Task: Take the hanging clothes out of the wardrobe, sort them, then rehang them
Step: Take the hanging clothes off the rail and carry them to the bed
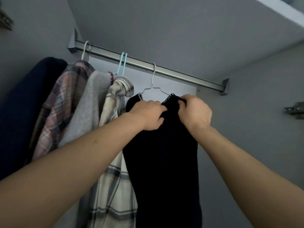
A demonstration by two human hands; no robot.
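1. Dim, bluish-grey overall; dark garments lose all detail.
2. Brightest patch at top-right corner, blown out.
3. Wide-angle bending at edges.
4. Soft focus, slight compression smear.

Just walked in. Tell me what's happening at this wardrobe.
A person is working on a black garment that hangs from a white hanger on the metal rail. The left hand and the right hand both grip it near the neckline. Beside it, toward the rail's left end, a cream plaid shirt, a grey sweater, a pink plaid shirt and a dark garment hang.
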